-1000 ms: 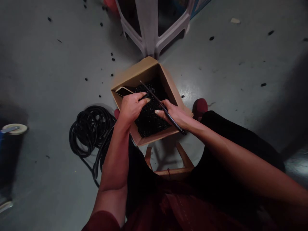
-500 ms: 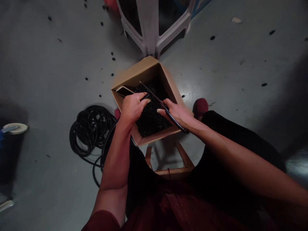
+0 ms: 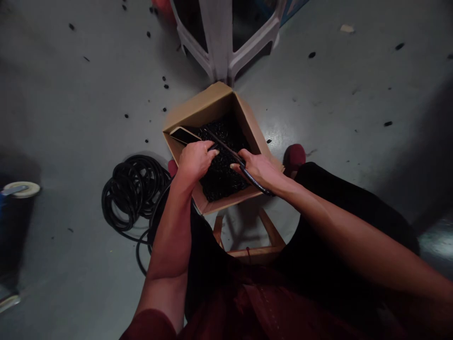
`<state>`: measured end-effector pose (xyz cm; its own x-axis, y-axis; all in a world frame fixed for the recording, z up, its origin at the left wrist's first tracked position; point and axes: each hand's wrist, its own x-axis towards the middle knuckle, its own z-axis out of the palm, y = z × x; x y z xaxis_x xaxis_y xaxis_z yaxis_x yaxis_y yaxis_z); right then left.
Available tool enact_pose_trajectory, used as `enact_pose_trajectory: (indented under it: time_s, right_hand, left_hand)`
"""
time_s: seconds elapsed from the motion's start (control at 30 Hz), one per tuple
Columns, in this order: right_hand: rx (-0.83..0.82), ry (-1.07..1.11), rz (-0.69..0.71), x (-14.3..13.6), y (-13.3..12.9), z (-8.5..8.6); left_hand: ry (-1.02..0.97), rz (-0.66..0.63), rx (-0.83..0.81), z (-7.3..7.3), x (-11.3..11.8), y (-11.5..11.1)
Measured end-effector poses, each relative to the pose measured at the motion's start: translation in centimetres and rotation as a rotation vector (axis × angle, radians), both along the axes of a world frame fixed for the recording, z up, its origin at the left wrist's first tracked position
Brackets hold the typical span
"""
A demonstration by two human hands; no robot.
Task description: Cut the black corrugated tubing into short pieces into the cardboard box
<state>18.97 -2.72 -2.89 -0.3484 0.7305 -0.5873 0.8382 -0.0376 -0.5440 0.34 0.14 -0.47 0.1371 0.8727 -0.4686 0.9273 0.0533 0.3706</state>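
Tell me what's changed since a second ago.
The left hand and the tip of the tool have shifted slightly down the picture. At left, the loose strand of the hose now bends in a rounder loop. The right hand still grips the tool; the box stays put.

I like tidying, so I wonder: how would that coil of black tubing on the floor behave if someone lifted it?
The coil of black tubing would probably bend springily rather than hang limp, since its loops hold wide, round curves. It may well spread or tangle, as the loops overlap loosely and no tie shows.
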Motion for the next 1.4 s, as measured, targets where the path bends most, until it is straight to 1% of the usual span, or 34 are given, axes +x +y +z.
enact_pose_trajectory:
  time_s: [0.13,0.2,0.3,0.37,0.43,0.47,0.57,0.67,0.73,0.83,0.9,1.0,1.1,1.2,1.3,1.4]
  right_hand:
    - [0.0,0.0,-0.005,-0.1,-0.3,-0.2]
    - [-0.005,-0.007,0.0,-0.2,-0.4,-0.4]
    - [0.0,-0.009,0.007,-0.2,-0.4,-0.8]
    - [0.014,-0.002,-0.019,-0.1,-0.2,-1.1]
    - [0.022,0.045,-0.093,0.0,0.1,-1.3]
    - [0.019,0.095,-0.152,0.1,0.3,-1.4]
    - [-0.006,0.333,-0.36,0.2,0.9,-1.5]
    - [-0.08,0.551,-0.537,0.3,1.3,-1.2]
    - [-0.144,0.645,-0.608,0.3,1.3,-1.0]
    - [-0.143,0.683,-0.617,0.4,1.3,-0.6]
    - [-0.102,0.636,-0.585,0.4,1.3,-0.2]
    - [-0.086,0.568,-0.56,0.5,1.4,0.1]
    - [-0.084,0.58,-0.604,0.6,1.5,-0.2]
    - [-0.075,0.615,-0.716,0.8,1.8,-1.0]
    - [-0.085,0.686,-0.809,0.8,1.9,-1.8]
    - [-0.111,0.747,-0.861,0.6,1.9,-2.3]
  left_hand:
    - [0.041,-0.046,0.054,-1.0,-0.5,-0.2]
    - [0.056,-0.061,0.057,-1.3,-0.7,-0.3]
    - [0.051,-0.07,0.014,-1.1,-0.8,-0.1]
    - [-0.03,-0.058,-0.029,-0.6,-0.7,0.0]
    - [-0.154,-0.019,-0.064,-0.1,-0.5,0.1]
    - [-0.214,0.006,-0.082,0.2,-0.5,0.2]
    - [-0.354,0.045,-0.147,0.6,-0.3,0.1]
    - [-0.454,-0.018,-0.17,0.6,-0.1,0.0]
    - [-0.485,-0.097,-0.172,0.3,0.3,-0.1]
    - [-0.486,-0.211,-0.197,-0.1,1.2,-0.5]
    - [-0.486,-0.238,-0.213,-0.3,1.7,-0.8]
    - [-0.456,-0.168,-0.215,-0.5,2.2,-1.1]
    - [-0.392,-0.133,-0.226,-0.3,2.3,-1.1]
    - [-0.355,-0.121,-0.179,0.0,2.3,-1.0]
    - [-0.309,-0.089,-0.041,0.1,2.5,-1.2]
    - [-0.251,-0.142,0.09,-0.2,2.7,-1.6]
